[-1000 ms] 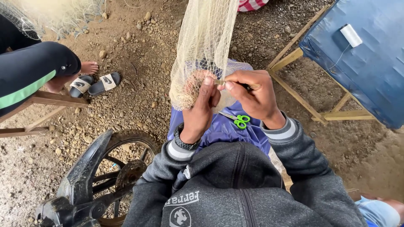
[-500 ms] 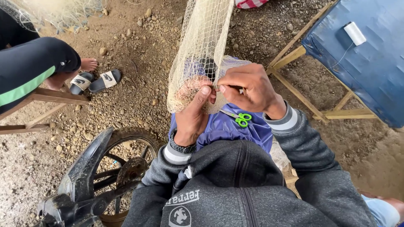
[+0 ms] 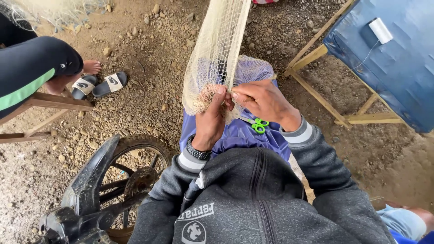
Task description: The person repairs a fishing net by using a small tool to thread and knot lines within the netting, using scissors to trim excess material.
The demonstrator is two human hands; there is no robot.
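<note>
A seated person's left hand (image 3: pixel 211 121) is gripping a bunch of pale net (image 3: pixel 220 58) hanging over the lap, while the right hand (image 3: pixel 262 101) is pinching its mesh; green scissors (image 3: pixel 257 125) are lying on the lap beneath.

Gravelly dirt ground (image 3: pixel 149 68), sandals (image 3: pixel 97 84) (a pair), wheel (image 3: pixel 135 171)

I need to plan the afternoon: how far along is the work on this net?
Done: it cannot be told; no finished stretch stands out in the pale net. In hand: the left hand pinches the bunched lower edge while the right hand works the mesh beside it. Left: green-handled scissors lie unused on the lap, a thread spool sits on the blue table, and much net hangs above.
</note>
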